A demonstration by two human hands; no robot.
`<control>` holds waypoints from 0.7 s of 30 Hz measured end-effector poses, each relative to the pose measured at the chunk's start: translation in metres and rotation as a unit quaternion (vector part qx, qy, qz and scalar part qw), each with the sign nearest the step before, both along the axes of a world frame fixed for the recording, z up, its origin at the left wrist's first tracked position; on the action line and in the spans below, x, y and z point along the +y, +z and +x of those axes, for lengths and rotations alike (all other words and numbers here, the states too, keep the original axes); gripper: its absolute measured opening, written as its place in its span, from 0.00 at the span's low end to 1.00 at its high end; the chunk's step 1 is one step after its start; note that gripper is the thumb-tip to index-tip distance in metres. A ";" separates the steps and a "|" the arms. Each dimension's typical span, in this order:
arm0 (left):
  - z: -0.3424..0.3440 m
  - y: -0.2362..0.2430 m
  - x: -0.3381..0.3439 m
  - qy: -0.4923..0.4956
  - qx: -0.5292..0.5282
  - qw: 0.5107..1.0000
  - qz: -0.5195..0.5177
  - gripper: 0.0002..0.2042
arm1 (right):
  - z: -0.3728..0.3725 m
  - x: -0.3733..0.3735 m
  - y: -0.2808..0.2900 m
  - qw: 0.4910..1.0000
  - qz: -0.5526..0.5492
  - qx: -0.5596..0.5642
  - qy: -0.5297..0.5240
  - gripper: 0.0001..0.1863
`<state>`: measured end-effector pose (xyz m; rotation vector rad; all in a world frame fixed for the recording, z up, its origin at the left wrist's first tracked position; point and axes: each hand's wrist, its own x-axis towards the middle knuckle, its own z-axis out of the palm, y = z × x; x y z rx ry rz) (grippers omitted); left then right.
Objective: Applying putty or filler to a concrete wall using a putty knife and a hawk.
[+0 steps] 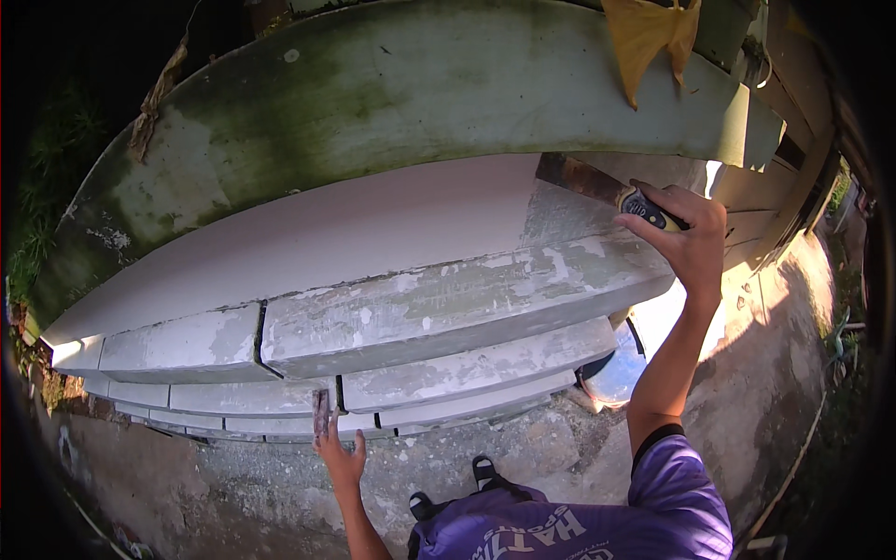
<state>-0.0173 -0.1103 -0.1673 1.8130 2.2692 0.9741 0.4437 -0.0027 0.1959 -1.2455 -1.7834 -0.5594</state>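
Note:
My right hand [693, 233], raised at the right, is closed round the dark and yellow handle of a putty knife [586, 177]. Its wide, rust-stained blade points left and lies at or close to the wall, just under the overhang. Smooth white coating [392, 219] covers most of that wall; around the blade the surface is grey and rough. Low in the middle, my left hand [342, 459] holds up a small flat blade [320, 413] smeared with pale material. Its thumb sticks out to the side, and its grip is partly hidden.
A mossy curved overhang [420, 84] spans the top, with a dry yellow leaf [658, 37] hanging at its right. Stepped, patchy white ledges [457, 303] with dark gaps lie below the wall. A blue and white container [616, 369] stands beside them on the concrete floor [532, 448].

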 end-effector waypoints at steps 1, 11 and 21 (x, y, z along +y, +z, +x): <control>-0.001 0.000 -0.001 -0.001 0.001 1.000 0.000 0.32 | -0.003 -0.003 -0.006 1.000 0.002 0.015 -0.002 0.21; -0.014 -0.010 -0.003 -0.029 0.027 0.998 0.042 0.33 | -0.057 -0.078 -0.144 0.844 -0.006 0.521 0.125 0.39; -0.002 0.005 -0.012 -0.051 0.037 0.998 -0.027 0.44 | -0.112 -0.155 -0.248 0.721 -0.141 0.666 0.130 0.20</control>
